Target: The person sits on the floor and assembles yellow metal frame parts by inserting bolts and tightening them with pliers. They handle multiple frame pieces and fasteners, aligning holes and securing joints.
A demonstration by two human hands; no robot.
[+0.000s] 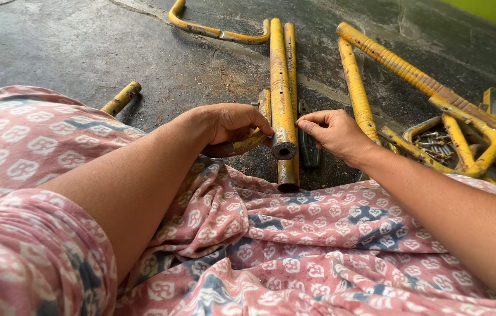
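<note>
Curling its grip shut around a short yellow bar (242, 142), the left hand (230, 124) faces the right hand (333, 131), pinched at the yellow tube (281, 88)

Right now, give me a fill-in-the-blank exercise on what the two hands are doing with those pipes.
1. The pipes on the floor are painted ____.
2. The left hand and right hand meet at the pipe's open ____.
3. The loose screws lie to the person's ____.
4. The floor is bare grey ____.

Missing words: yellow; end; right; concrete
</note>
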